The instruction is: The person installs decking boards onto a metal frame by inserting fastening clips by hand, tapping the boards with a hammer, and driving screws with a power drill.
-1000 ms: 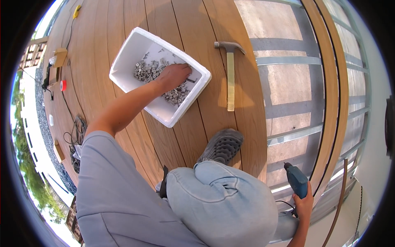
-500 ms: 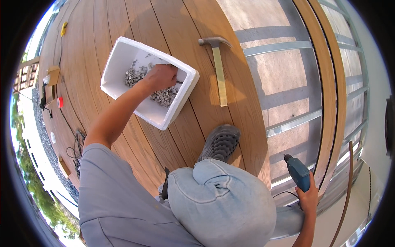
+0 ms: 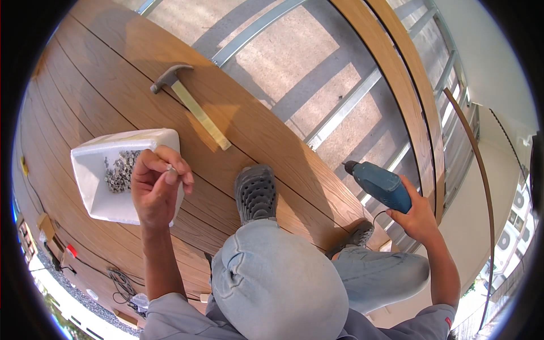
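Note:
Thumb and fingers of my left hand are pinched around a small metal clip, mostly covered by the fingertips. Just behind that hand is a white foam box with a heap of small silver metal clips inside; the hand hides part of it. My right hand grips a blue corded power drill, its chuck pointing left over the edge of the decking. A hammer with a pale yellow handle lies on the boards beyond the box, apart from both hands.
Wood decking boards run under me. To the right, the open frame has metal joists over concrete, with two long boards across it. My shoe is on the decking. Cables lie at the lower left.
My left hand has come up out of the foam box, now pinching a small metal clip. The drill has swung to point more leftward, and the whole view has turned to the right.

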Available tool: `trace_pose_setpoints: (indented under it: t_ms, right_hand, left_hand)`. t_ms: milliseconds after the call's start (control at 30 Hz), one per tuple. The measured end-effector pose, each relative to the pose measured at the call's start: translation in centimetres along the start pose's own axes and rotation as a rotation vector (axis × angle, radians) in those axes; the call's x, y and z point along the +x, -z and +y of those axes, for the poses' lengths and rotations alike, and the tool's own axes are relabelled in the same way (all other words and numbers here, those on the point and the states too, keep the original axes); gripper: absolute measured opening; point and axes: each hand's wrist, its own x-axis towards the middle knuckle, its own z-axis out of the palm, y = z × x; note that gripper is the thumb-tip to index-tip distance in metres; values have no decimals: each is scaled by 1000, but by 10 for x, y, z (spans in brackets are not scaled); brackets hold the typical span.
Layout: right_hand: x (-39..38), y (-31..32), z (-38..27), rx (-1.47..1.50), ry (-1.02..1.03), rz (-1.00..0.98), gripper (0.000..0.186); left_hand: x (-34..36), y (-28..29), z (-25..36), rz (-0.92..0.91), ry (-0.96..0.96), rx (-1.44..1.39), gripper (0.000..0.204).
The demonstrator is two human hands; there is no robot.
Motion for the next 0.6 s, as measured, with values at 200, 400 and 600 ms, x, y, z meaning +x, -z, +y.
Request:
trace_pose_setpoints:
  t_ms: [200, 400, 600]
  right_hand:
    - [-13, 6, -24, 160, -53, -67, 81]
    - [-25, -14, -3, 372, 6, -30, 82]
    - [-37, -34, 19, 651, -89, -39, 87]
  left_hand:
    - [62, -63, -146, -177, 423, -122, 13]
    - [64, -71, -229, -326, 719, -298, 13]
    - [61, -86, -250, -307, 900, -383, 13]
